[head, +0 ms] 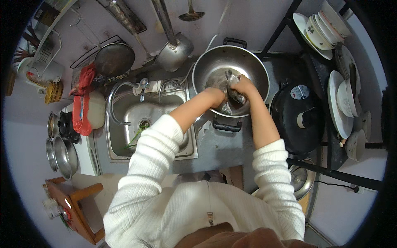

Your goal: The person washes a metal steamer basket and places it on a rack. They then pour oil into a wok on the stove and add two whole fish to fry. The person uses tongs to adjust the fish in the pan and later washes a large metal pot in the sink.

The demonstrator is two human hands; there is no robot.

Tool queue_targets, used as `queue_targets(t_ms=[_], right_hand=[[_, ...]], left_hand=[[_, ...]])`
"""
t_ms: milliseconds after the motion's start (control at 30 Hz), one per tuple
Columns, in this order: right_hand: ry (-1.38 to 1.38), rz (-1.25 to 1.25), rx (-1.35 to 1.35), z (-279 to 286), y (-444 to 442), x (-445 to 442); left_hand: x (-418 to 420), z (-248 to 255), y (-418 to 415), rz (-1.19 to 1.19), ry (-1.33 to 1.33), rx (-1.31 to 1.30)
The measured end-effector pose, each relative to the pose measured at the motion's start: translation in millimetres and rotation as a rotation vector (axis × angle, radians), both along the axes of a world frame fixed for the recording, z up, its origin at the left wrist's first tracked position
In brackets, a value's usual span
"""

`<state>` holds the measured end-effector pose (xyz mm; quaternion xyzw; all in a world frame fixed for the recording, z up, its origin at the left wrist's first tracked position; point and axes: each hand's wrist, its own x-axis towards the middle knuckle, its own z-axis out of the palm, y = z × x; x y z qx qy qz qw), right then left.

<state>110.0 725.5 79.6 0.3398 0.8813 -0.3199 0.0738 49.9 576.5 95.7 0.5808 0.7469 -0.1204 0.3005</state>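
A large steel two-handled pot [204, 66] stands on the counter with some water in its bottom. Inside it lies dark, silvery fish [237, 96]; a fish head [226, 109] shows near the front wall. My right hand [245, 85] reaches over the right side and grips the dark fish, with something pale and shiny at its fingertips. My left hand [214, 95] is low in the pot, curled beside the fish head. Its fingertips are hidden, so its hold cannot be made out.
Left of the pot is a steel sink [130, 107] with a curved faucet [113, 102] and green stalks [136, 138]. A black lidded cooker [297, 124] stands close on the right, beside a rack of bowls [344, 96]. A wok ladle [175, 51] hangs behind.
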Motion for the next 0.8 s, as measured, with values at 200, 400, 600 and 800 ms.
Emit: queue_targets(t_ms=[200,400,600,800], right_hand=[[0.446,-0.477,-0.942,25,-11,29],[0.799,-0.717,-1.899,25,-17,42],[0.883,-0.636,-2.185,30,-22,57],[0.803,-0.717,-2.100,15,-25,72]], left_hand=[[1,-38,19,-0.247,0.083,0.068],[5,-38,30,-0.219,0.053,-0.039],[4,-29,21,-0.264,-0.001,0.030],[-7,-10,13,-0.055,-0.050,0.216]])
